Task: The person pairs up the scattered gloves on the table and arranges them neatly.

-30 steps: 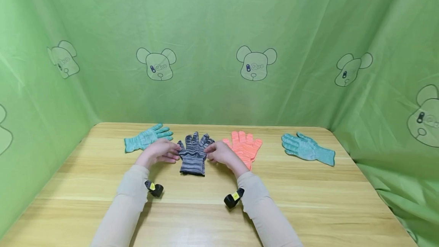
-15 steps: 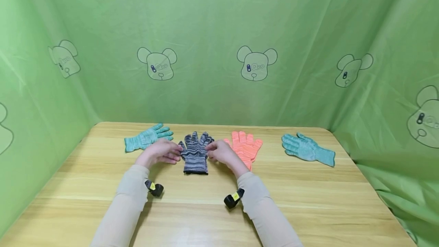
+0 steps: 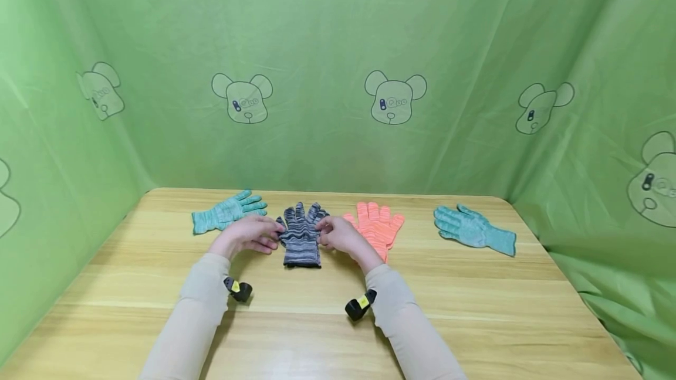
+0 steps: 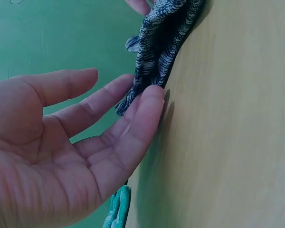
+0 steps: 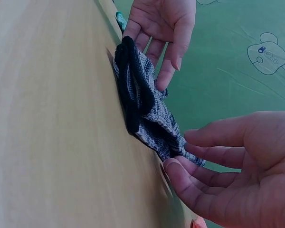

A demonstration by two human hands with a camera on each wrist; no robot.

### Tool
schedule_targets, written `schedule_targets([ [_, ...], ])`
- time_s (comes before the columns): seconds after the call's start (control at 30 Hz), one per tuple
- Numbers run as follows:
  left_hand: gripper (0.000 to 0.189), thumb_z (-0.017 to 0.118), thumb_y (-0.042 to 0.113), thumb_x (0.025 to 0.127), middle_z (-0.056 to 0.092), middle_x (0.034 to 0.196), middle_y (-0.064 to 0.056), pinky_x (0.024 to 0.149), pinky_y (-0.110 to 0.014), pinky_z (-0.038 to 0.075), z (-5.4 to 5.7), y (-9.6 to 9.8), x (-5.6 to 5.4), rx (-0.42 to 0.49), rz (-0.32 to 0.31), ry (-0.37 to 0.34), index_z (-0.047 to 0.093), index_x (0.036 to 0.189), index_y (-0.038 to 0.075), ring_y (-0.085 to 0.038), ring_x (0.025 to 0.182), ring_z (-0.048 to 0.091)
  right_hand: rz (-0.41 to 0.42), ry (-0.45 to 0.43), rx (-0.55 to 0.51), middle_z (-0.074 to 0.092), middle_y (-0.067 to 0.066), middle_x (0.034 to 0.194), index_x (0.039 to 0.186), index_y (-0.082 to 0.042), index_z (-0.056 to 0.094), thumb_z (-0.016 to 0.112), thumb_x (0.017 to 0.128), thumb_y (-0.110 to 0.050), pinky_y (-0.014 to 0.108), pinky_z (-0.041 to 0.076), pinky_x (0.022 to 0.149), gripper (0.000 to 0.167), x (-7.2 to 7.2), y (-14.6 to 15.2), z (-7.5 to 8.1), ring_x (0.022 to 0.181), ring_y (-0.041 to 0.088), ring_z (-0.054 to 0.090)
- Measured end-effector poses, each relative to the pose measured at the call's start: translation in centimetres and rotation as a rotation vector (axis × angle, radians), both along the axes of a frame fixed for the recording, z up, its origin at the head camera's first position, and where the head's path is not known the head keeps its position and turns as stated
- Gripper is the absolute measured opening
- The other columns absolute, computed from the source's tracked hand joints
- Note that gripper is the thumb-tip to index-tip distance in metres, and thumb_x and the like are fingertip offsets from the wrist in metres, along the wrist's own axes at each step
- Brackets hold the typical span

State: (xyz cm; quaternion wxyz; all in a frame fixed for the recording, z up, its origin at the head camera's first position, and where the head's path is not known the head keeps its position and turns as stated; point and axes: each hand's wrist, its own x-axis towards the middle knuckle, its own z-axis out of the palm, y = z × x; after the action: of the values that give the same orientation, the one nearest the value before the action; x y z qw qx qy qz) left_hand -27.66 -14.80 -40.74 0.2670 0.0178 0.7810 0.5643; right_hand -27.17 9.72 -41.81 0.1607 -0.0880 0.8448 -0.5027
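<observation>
Bright, even light in the head view, a pale sheen on the table [image 3: 306, 348] and soft shadows beside the sleeves [image 3: 187, 321]! Both wrist views look dimmer, the table's grain blurred.

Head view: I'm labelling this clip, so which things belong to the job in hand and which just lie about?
In the job:
black-and-gray gloves
left hand, touching them
right hand, pinching them

Apparently lying about:
orange gloves
leftmost teal glove
rightmost teal glove

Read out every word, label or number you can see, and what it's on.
Bear-head prints on green curtain: short lettering, too blurred to read.
Yellow patches on black wrist cameras: any marks too small to read.
Grey gloves, orange gloves, teal gloves: no lettering visible.
</observation>
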Motion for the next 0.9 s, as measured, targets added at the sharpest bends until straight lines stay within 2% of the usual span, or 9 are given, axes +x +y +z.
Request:
schedule_targets([
  [0.2,0.036,0.046,0.019,0.102,0.065,0.098,-0.015,0.077,-0.036,0.061,0.35,-0.03,0.10,-0.012,-0.046,-0.015,0.056,0.127,-0.005,-0.019,0.079,0.067,0.035,-0.027,-0.008,0.057,0.008,0.086,0.110,0.000,0.063,0.055,0.081,0.008,0.026,0.050,0.057,0.031,0.16,0.27,0.54,0.068,0.017,0.054],
  [0.37,0.034,0.047,0.021,0.102,0.068,0.092,-0.012,0.075,-0.036,0.061,0.31,-0.01,0.12,-0.032,-0.066,-0.039,0.059,0.123,-0.003,-0.018,0.076,0.068,0.073,-0.024,0.011,0.055,0.007,0.083,0.105,0.000,0.065,0.061,0.083,0.005,0.027,0.052,0.058,0.023,0.22,0.30,0.70,0.069,0.018,0.055],
  [0.53,0.034,0.049,0.023,0.101,0.070,0.095,-0.013,0.076,-0.037,0.061,0.29,0.23,0.27,-0.043,-0.084,-0.053,0.061,0.119,-0.004,-0.018,0.078,0.069,0.121,-0.036,0.037,0.058,0.005,0.081,0.101,-0.003,0.069,0.066,0.086,-0.002,0.027,0.053,0.060,0.016,0.23,0.34,0.60,0.071,0.016,0.056],
  [0.67,0.037,0.051,0.024,0.101,0.069,0.097,-0.013,0.077,-0.036,0.061,0.17,0.27,0.24,-0.042,-0.091,-0.060,0.061,0.119,-0.006,-0.017,0.078,0.069,0.130,-0.067,0.048,0.063,0.005,0.086,0.100,-0.003,0.072,0.068,0.088,-0.007,0.026,0.054,0.063,0.013,0.37,0.30,0.74,0.073,0.014,0.056],
  [0.9,0.038,0.053,0.025,0.100,0.067,0.099,-0.013,0.074,-0.035,0.061,0.00,0.17,0.30,-0.049,-0.091,-0.056,0.061,0.120,-0.007,-0.017,0.078,0.068,0.112,-0.085,0.044,0.068,0.010,0.097,0.101,0.001,0.071,0.068,0.086,-0.004,0.030,0.058,0.069,0.017,0.27,0.21,0.51,0.076,0.015,0.061],
])
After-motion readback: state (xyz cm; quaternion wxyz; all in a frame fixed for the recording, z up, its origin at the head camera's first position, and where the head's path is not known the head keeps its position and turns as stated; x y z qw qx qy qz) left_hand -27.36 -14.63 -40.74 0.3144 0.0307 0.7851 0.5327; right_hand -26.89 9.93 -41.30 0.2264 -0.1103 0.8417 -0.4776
